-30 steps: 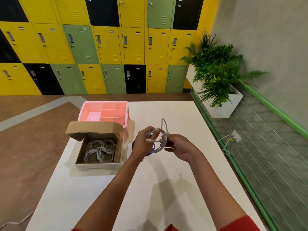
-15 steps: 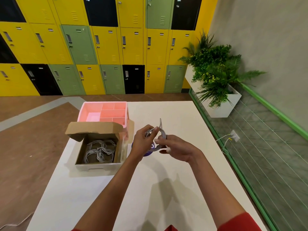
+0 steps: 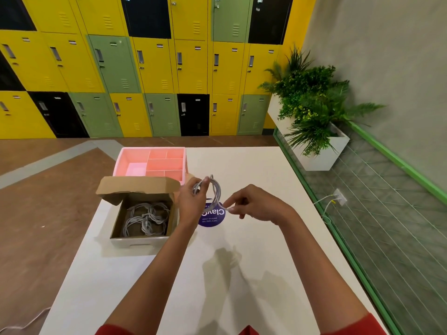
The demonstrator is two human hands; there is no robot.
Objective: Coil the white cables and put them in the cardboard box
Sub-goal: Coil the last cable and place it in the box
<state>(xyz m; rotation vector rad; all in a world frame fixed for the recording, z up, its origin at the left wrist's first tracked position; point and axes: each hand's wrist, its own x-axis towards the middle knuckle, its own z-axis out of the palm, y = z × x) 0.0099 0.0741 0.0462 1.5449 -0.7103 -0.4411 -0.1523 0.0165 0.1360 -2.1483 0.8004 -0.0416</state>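
Observation:
A white cable (image 3: 216, 191) is looped into a small coil above the table. My left hand (image 3: 192, 201) pinches the coil at its top, just right of the cardboard box. My right hand (image 3: 256, 204) pinches the cable's free end between thumb and forefinger, a little to the right of the coil. The open cardboard box (image 3: 142, 240) stands on the table's left side, lid flap raised at the back. Several coiled white cables (image 3: 146, 217) lie inside it.
A pink divided organiser tray (image 3: 130, 154) stands right behind the box. A round purple sticker (image 3: 212, 217) lies on the white table (image 3: 242, 274) under my hands. A green-framed glass railing (image 3: 338, 238) runs along the table's right edge, with a planter (image 3: 312, 112) beyond.
My hands have moved apart: the right one pulled the cable's end out to the right, while the left one shifted the coil slightly left, towards the box.

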